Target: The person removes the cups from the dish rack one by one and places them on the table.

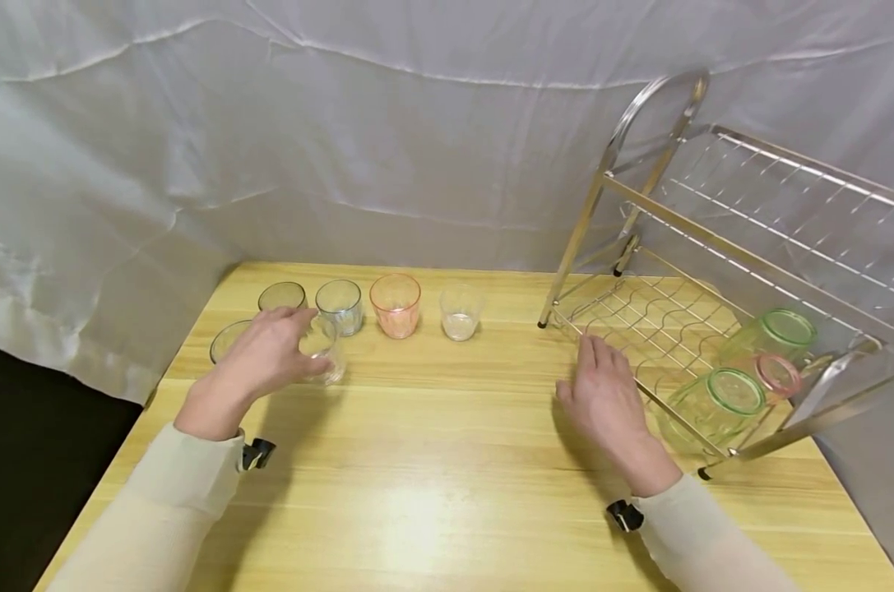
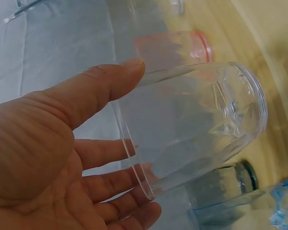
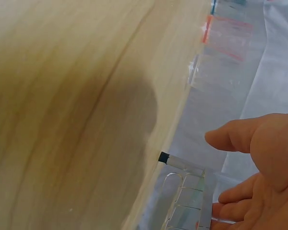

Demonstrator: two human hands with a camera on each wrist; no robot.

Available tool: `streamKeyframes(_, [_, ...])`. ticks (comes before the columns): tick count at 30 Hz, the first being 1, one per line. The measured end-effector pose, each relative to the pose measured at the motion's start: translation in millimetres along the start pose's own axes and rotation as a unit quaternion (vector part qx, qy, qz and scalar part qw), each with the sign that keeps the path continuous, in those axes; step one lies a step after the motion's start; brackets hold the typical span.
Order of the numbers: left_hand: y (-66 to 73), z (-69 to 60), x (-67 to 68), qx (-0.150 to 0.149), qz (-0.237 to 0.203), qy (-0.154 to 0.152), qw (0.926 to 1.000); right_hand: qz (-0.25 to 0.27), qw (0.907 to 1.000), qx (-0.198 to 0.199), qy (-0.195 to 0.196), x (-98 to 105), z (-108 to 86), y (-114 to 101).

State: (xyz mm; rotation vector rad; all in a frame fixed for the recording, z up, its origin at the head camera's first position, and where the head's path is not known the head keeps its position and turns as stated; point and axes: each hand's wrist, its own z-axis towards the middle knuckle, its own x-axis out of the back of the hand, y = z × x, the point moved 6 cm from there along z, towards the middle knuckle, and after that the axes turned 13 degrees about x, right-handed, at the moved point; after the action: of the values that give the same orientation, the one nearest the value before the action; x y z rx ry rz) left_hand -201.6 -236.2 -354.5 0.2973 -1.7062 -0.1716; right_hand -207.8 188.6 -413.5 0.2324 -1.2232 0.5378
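Observation:
My left hand [image 1: 269, 345] grips a clear drinking glass [image 2: 197, 124] near its rim, thumb on one side and fingers on the other. The glass stands upright at the left of the wooden table; whether its base touches the wood I cannot tell. Behind it are a dark-rimmed glass [image 1: 282, 293] and a blue glass [image 1: 340, 308]. A red-rimmed glass [image 1: 396, 308] and another clear glass [image 1: 460, 314] continue the row. Beside the metal rack's [image 1: 669, 411] front rail, my right hand [image 1: 605, 399] holds nothing, its fingers loosely bent.
On the rack's lower tier, two green glasses [image 1: 713, 407] and a pink glass [image 1: 775, 378] stand upside down at the right. The upper tier [image 1: 794, 189] is wire. Another glass [image 1: 228, 337] sits partly behind my left hand. A grey cloth [image 1: 417, 164] hangs behind the table.

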Motion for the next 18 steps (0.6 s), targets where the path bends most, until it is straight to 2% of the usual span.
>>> streamKeyframes(11, [-11.7,3.3,-10.2,0.021,0.009,-0.021,0.9995,-0.017,0.9997,-0.007,-0.015,-4.1,-1.2,1.5])
streamKeyframes(18, [-12.1,7.7,-13.7,0.021,0.024,-0.014,0.9994,-0.027,0.9996,-0.002,-0.006,-4.6,-1.8,1.2])
